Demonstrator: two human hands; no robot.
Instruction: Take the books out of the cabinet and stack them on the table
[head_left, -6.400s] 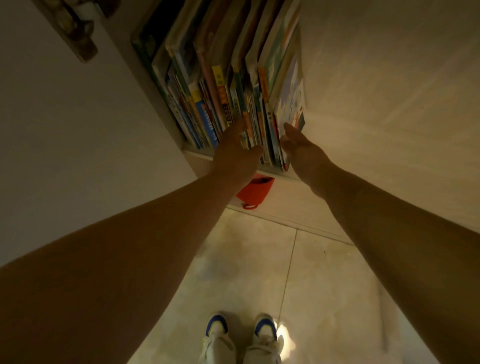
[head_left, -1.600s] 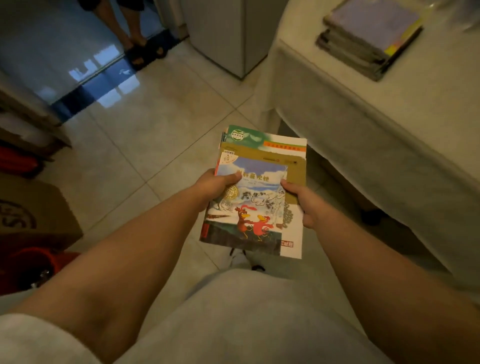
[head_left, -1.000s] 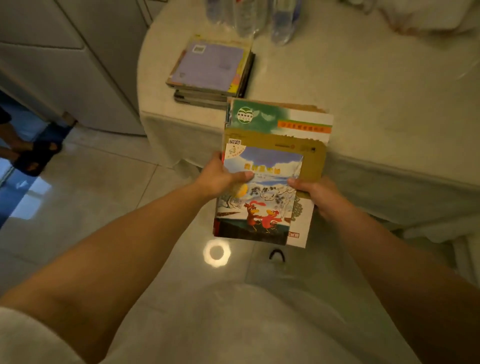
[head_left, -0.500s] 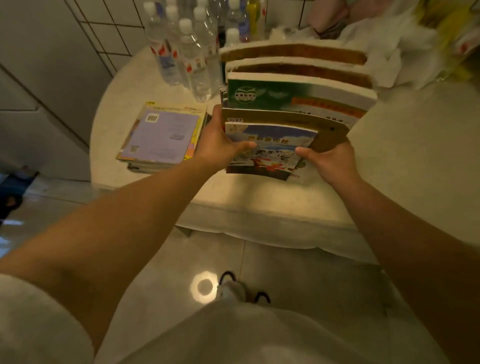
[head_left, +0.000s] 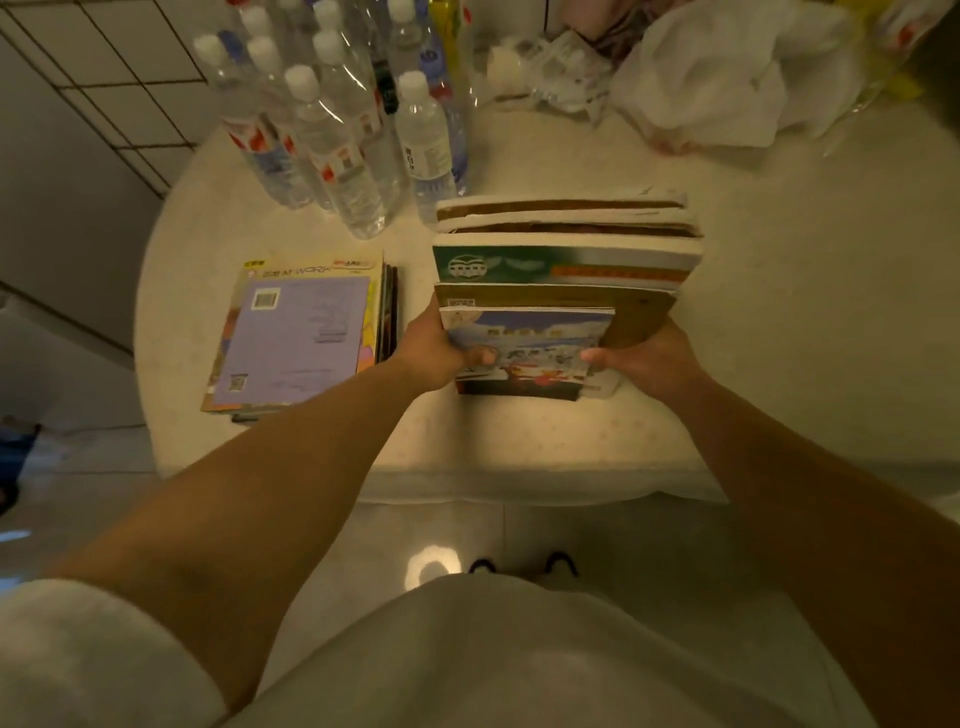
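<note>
Fanned bundle of thin colourful paperback books (head_left: 558, 291): likely floppy, slippery; left hand (head_left: 434, 349) and right hand (head_left: 644, 358) clamp near side edges, thumbs on top.

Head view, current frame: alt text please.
Both hands, left hand and right hand, grip a bundle of books over a round table. A purple-topped book stack lies left of it; water bottles stand behind.

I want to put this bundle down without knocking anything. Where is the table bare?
Bare cloth lies right of the held books, below the white bags, and along the table near edge. A narrow strip separates them from the purple-topped stack. Crowded: water bottles at the back left.
</note>
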